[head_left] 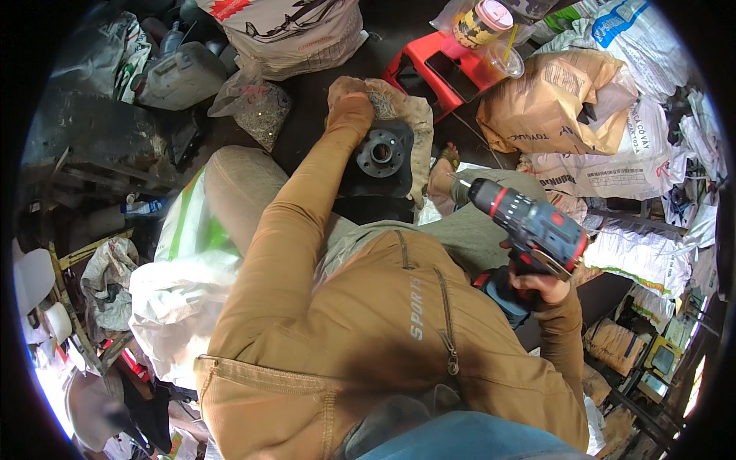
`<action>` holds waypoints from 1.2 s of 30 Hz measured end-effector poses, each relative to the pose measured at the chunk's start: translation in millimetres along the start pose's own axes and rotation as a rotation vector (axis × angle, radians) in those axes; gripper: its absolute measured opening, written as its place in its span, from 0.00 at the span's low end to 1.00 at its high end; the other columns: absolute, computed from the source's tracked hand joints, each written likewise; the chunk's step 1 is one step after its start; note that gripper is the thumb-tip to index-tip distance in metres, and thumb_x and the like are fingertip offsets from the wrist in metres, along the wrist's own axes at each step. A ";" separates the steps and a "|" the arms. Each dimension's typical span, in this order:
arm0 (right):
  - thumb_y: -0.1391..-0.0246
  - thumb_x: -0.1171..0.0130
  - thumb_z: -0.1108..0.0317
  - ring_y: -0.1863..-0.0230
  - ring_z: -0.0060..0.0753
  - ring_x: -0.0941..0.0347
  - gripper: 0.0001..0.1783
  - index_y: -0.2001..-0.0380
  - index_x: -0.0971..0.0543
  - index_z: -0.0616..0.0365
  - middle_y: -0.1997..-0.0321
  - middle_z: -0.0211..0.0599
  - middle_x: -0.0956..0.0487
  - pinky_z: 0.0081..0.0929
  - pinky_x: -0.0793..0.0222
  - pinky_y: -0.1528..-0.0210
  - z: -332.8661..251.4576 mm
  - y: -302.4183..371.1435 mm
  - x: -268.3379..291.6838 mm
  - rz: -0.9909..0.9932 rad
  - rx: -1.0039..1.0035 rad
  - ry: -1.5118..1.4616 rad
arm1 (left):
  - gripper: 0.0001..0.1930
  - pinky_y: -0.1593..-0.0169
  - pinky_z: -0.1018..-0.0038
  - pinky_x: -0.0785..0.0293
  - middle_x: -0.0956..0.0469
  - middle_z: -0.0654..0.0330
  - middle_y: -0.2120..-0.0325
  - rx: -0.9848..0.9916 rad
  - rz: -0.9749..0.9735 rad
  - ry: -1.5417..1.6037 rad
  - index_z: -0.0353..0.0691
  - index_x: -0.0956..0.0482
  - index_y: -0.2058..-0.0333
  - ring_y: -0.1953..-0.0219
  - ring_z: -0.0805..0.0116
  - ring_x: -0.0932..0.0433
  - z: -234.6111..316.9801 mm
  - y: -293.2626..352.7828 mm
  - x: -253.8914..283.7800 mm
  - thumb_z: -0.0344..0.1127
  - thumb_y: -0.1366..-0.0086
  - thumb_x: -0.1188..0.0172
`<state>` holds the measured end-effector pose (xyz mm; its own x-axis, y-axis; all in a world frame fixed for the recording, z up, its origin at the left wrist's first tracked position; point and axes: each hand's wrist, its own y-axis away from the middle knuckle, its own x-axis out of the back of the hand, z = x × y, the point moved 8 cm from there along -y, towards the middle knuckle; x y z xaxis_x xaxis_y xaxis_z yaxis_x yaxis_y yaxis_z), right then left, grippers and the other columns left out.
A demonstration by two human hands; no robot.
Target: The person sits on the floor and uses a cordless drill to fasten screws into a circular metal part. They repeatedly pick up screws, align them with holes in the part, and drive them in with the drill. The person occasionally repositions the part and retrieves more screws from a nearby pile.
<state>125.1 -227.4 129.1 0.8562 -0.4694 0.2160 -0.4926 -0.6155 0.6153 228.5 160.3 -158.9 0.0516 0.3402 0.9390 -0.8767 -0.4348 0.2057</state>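
My right hand (543, 285) grips a cordless drill (529, 222), grey and dark blue with red rings, held at the right over my thigh. Its thin bit points up and to the left. My left arm stretches forward, and my left hand (346, 109) reaches to the rolled-down beige sack (418, 115), where a pile of small metal screws (383, 103) lies. The fingers of that hand are hidden behind the sleeve. Just nearer than the screws, a round black flanged part (379, 153) with a centre hole and smaller holes around it sits on a dark square base (360, 180).
A red plastic stool (437, 73) holds a patterned cup (483, 24) and a clear cup. Brown paper sacks (552, 100) crowd the right. A clear bag of small pieces (261, 111), a grey jerrycan (184, 77) and a large white sack (291, 38) stand at the far left.
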 end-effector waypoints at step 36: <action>0.60 0.42 0.78 0.76 0.24 0.29 0.31 0.47 0.28 0.61 0.73 0.30 0.26 0.21 0.33 0.73 -17.8 -17.5 -15.1 0.217 0.149 -0.077 | 0.11 0.55 0.70 0.26 0.19 0.55 0.69 -0.526 0.602 0.702 0.41 0.18 0.62 0.64 0.56 0.21 21.6 110.7 122.8 0.36 0.44 0.36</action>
<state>123.5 -198.2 128.5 0.7167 -0.6434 0.2691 -0.6855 -0.5790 0.4415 148.1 135.9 -14.9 -0.6000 0.6665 0.4425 -0.7709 -0.3338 -0.5425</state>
